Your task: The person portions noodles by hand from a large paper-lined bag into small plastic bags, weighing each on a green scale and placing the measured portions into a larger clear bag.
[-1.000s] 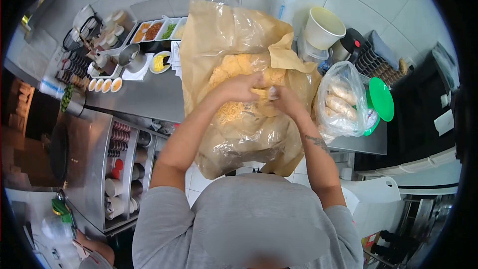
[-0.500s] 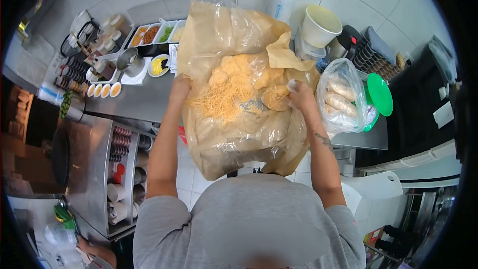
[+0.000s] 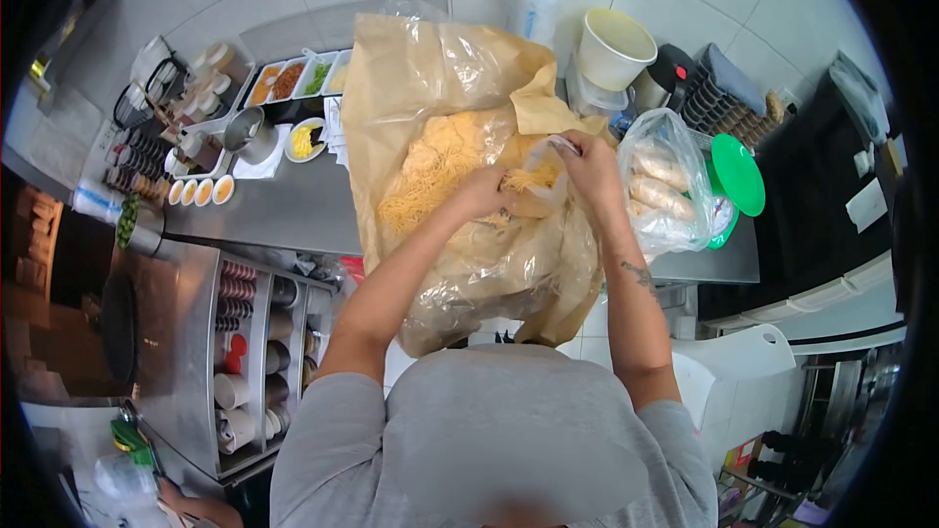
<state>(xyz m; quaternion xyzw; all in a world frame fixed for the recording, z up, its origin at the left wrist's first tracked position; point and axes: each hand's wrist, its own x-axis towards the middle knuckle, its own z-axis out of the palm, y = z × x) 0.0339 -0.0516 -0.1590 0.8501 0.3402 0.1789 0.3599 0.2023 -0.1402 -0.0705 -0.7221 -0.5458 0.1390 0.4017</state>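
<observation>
A large brown paper sack with a clear plastic liner [image 3: 391, 68] lies open in front of me. Inside is a heap of thin yellow noodles [image 3: 421, 186]. Over the sack's right side, my right hand [image 3: 592, 171] pinches the rim of a small clear plastic bag [image 3: 548, 198]. Yellow noodles show at the mouth of this small bag. My left hand [image 3: 481, 193] reaches across the heap to the bag's left side, its fingers closed on noodles at the opening; the fingertips are partly hidden.
Right of the sack, a clear bag of pale rolls [image 3: 657, 181] sits beside a green round-topped scale [image 3: 736, 174]. A white bucket [image 3: 616, 51] stands behind. Topping trays [image 3: 287, 81], a metal pot [image 3: 250, 134] and small sauce cups [image 3: 203, 193] are at left. Another person's arm [image 3: 201, 506] shows lower left.
My left hand has left the sack's left edge and moved right to the small bag. My right hand has lifted the small bag's rim slightly, and noodles now show at its mouth.
</observation>
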